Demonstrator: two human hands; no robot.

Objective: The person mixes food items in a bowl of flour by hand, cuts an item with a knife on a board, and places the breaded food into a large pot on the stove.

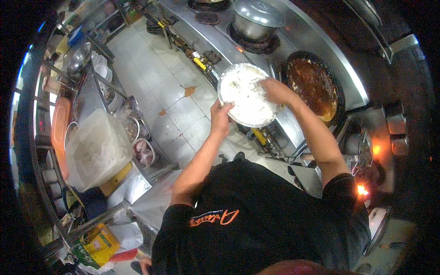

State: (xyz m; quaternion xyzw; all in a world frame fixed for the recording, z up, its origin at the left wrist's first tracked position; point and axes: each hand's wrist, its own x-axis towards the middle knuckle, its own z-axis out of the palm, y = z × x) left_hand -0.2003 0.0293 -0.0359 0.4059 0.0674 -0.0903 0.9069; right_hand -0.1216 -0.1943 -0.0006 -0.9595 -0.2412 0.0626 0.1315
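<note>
My left hand (221, 117) grips the near-left rim of a round metal bowl (253, 125), thumb over the edge. The bowl holds a white, flour-like powder (245, 98) with some lumps in it. My right hand (275, 90) reaches over the far-right side, its fingers down at the powder; whether they hold a piece is hidden. Right of the bowl, a wide dark pan (340, 103) of brown oil sits on the metal stove (285, 123), close to my right forearm.
A lidded pot (254, 29) stands on a burner farther along. Flames (362, 189) burn at my right. To my left, a cloudy plastic tub (98, 151) stands on a steel counter, with bagged food (143, 151) beside it. Another person's hand (146, 265) shows at the bottom edge.
</note>
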